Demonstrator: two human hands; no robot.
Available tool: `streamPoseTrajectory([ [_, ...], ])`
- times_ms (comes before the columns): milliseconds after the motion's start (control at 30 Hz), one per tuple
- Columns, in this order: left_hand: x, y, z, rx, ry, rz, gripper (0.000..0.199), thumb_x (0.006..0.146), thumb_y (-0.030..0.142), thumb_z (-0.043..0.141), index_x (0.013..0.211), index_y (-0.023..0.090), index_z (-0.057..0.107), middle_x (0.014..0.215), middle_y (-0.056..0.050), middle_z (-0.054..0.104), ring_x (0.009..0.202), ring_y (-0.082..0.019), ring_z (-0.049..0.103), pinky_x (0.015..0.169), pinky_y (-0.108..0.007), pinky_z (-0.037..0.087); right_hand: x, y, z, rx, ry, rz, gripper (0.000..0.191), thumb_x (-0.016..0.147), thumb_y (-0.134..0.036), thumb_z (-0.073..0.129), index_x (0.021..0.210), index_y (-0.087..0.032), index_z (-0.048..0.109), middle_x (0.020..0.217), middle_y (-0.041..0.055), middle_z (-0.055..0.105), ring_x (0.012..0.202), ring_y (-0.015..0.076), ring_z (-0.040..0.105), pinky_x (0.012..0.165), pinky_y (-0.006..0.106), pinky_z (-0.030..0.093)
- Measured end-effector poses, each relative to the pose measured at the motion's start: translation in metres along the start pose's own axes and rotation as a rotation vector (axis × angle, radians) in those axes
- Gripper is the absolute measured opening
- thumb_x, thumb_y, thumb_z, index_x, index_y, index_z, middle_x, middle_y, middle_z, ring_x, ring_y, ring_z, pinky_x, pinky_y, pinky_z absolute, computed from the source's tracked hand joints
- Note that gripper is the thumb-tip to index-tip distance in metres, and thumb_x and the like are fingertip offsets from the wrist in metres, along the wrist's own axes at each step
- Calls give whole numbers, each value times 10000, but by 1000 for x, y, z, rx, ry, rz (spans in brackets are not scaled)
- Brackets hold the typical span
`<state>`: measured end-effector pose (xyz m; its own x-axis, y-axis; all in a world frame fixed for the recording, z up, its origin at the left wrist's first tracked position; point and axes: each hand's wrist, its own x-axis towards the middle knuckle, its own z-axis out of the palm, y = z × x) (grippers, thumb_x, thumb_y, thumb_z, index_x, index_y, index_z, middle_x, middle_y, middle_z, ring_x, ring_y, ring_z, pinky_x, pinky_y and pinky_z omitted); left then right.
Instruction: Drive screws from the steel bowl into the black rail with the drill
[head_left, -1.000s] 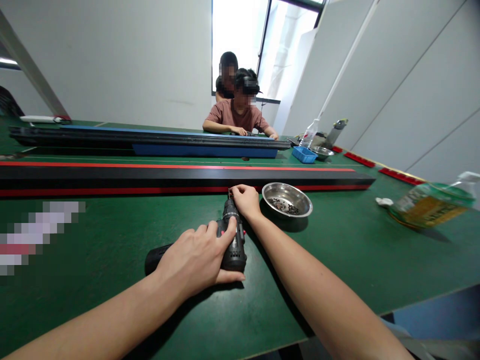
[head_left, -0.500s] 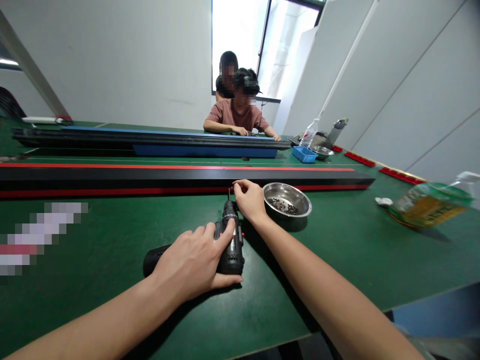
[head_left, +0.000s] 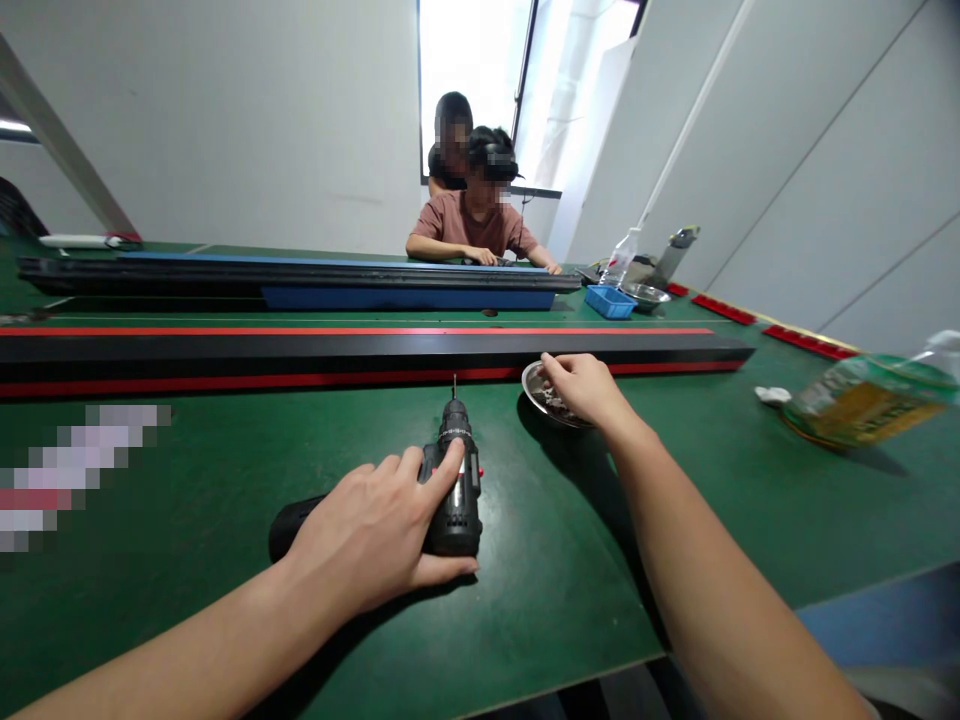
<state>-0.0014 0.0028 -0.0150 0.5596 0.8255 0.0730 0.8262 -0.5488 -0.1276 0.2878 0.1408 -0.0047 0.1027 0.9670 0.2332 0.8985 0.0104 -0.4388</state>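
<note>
My left hand [head_left: 375, 520] is wrapped round a black cordless drill [head_left: 459, 500] lying on its side on the green table. The drill's thin bit points away from me, at the near edge of a long black bar with red stripes [head_left: 337, 352]. Over the round metal bowl [head_left: 531, 385] is my right hand [head_left: 581, 385], its fingers bent together above the rim; whether anything is between them is too small to tell. Small dark pieces [head_left: 553, 400] lie in the bowl, partly hidden by the hand.
Beyond the bar lie long black and blue profiles [head_left: 337, 278]. A blue basket [head_left: 609, 302], a bottle [head_left: 621, 258] and another metal bowl [head_left: 646, 295] stand at the back. A plastic jar [head_left: 862, 400] is at the right. Two people are across the table.
My right hand has moved right, from beside the drill bit to over the bowl. My left hand still holds the drill, almost unmoved.
</note>
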Motion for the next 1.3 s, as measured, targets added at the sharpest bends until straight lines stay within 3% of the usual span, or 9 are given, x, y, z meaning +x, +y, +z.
streamPoseTrajectory([
  [200, -1, -2, 3, 19, 7, 5, 960, 851, 822, 422, 1613, 258, 265, 1111, -140, 644, 875, -326, 681, 746, -438, 554, -4, 4, 5, -149, -119, -39, 472, 1034, -373, 380, 1097, -124, 777, 1182, 205, 743, 1043, 305, 703, 866, 324, 467],
  [733, 0, -3, 3, 15, -8, 1, 976, 848, 819, 429, 1622, 251, 252, 1109, -143, 638, 871, -320, 675, 752, -438, 549, 0, 12, 7, -132, -228, -101, 387, 993, -306, 438, 875, -168, 780, 936, 114, 778, 752, 213, 662, 720, 279, 439],
  [933, -1, -3, 4, 13, -3, 2, 967, 855, 825, 400, 1620, 250, 255, 1106, -141, 637, 866, -316, 673, 749, -435, 551, -2, 7, 3, 24, -266, -31, 348, 968, -294, 470, 833, -169, 765, 841, 84, 766, 668, 181, 638, 641, 265, 430],
  [1133, -1, -3, 3, 7, -11, -1, 967, 859, 827, 386, 1625, 255, 241, 1116, -144, 637, 864, -315, 673, 752, -440, 550, -6, 0, -3, 358, -301, 237, 295, 942, -325, 519, 980, -160, 760, 685, 59, 715, 511, 153, 580, 529, 247, 412],
  [1300, -1, -3, 4, 9, -11, -6, 968, 857, 828, 387, 1627, 261, 237, 1117, -145, 640, 867, -313, 674, 753, -429, 545, -5, 3, -3, 460, -269, 225, 253, 916, -294, 548, 928, -164, 765, 719, 60, 733, 556, 145, 609, 529, 222, 424],
])
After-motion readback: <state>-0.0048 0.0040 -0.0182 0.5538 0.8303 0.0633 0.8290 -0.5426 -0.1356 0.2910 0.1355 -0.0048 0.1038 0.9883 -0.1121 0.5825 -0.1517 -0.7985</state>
